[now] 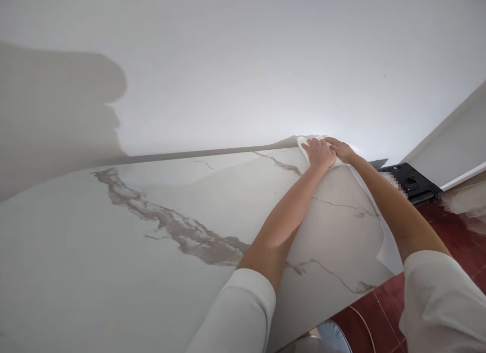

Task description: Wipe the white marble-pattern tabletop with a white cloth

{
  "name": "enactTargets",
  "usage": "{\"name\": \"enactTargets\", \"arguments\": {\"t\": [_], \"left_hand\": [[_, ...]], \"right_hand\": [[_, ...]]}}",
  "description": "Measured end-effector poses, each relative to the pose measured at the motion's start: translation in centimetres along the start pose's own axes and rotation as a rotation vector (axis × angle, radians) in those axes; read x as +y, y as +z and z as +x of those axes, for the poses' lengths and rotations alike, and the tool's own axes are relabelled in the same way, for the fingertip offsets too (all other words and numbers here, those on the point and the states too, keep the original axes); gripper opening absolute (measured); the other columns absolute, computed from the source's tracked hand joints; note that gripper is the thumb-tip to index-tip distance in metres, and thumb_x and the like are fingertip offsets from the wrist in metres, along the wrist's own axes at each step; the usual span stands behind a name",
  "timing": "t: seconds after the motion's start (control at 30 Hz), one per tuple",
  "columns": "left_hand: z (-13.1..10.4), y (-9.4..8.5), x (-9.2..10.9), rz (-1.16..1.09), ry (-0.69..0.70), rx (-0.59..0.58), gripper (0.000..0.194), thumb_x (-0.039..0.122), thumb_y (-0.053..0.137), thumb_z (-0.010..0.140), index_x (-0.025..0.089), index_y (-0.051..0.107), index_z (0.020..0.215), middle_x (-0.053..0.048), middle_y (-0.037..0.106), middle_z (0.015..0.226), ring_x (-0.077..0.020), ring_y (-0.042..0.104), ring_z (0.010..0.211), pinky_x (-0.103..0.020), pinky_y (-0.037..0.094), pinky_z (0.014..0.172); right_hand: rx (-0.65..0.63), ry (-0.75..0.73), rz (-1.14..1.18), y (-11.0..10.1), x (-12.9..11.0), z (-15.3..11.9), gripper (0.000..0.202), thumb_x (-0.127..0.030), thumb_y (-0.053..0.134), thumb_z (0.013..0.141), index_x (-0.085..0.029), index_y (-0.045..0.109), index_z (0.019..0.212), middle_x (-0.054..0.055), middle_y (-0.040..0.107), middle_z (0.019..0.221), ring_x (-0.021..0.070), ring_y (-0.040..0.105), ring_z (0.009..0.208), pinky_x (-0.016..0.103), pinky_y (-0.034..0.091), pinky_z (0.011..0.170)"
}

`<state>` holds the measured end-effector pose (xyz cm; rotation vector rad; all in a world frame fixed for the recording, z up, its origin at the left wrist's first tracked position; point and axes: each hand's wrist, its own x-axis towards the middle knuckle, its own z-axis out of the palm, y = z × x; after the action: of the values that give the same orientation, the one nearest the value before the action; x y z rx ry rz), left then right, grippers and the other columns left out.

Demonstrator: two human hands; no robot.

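White cloth [301,141], rumpled, under our spread left hand [319,153]. Right hand [341,150]: grip unclear. Wall-side edge [212,157] near; marbled surface [114,272] open leftward.

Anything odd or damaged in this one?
A white flap juts out along the right edge of the marbled surface and looks loose. No spill shows; the brown streaks look like marbling.

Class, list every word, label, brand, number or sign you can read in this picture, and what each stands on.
No text can be read.
Black case: a small pale mark, too small to read; the pixelated patch beside it is unreadable.
Cloth, tabletop, wall: no lettering seen; the tabletop's lines are veining.
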<state>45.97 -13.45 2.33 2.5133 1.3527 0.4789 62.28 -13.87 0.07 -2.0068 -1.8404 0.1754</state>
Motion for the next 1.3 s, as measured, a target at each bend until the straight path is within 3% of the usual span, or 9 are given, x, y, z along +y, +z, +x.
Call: {"name": "enactTargets", "arguments": {"t": [0.23, 0.5, 0.97, 1.3], "left_hand": [[0.6, 1.2, 2.3, 0.027, 0.014, 0.01, 0.055, 0.035, 0.029, 0.096, 0.009, 0.046, 0.142, -0.019, 0.042, 0.151, -0.0352, 0.029, 0.142, -0.057, 0.018, 0.118], [-0.1, 1.3, 3.0, -0.013, 0.048, -0.002, 0.056, 0.035, 0.03, 0.096, 0.009, 0.043, 0.144, -0.018, 0.039, 0.152, -0.0347, 0.025, 0.143, -0.056, 0.015, 0.119], [-5.4, 1.9, 5.6, 0.015, 0.133, -0.009, 0.054, 0.037, 0.03, 0.096, 0.013, 0.046, 0.142, -0.016, 0.041, 0.151, -0.0327, 0.03, 0.141, -0.055, 0.019, 0.117], [-9.3, 1.7, 6.7, 0.002, 0.147, -0.01, 0.053, 0.038, 0.032, 0.095, 0.016, 0.046, 0.141, -0.015, 0.042, 0.15, -0.0321, 0.029, 0.141, -0.054, 0.019, 0.117]], "right_hand": [[0.026, -0.001, 0.015, -1.1, 2.4, -1.0, 0.053, -0.032, 0.037, 0.088, -0.03, 0.055, 0.138, -0.005, 0.053, 0.147, 0.0291, 0.048, 0.136, 0.051, 0.039, 0.115], [0.005, 0.026, -0.001, -1.8, 2.7, -2.4, 0.053, -0.032, 0.035, 0.09, -0.032, 0.053, 0.14, -0.008, 0.047, 0.151, 0.0262, 0.042, 0.142, 0.049, 0.033, 0.12], [0.031, 0.025, -0.009, -1.6, 4.7, -8.6, 0.054, -0.037, 0.031, 0.094, -0.032, 0.048, 0.144, -0.007, 0.041, 0.156, 0.0231, 0.03, 0.148, 0.047, 0.024, 0.124], [0.033, 0.005, -0.041, -2.3, 3.5, -13.0, 0.053, -0.039, 0.028, 0.095, -0.029, 0.049, 0.143, -0.004, 0.043, 0.155, 0.0216, 0.031, 0.148, 0.046, 0.025, 0.124]]}}
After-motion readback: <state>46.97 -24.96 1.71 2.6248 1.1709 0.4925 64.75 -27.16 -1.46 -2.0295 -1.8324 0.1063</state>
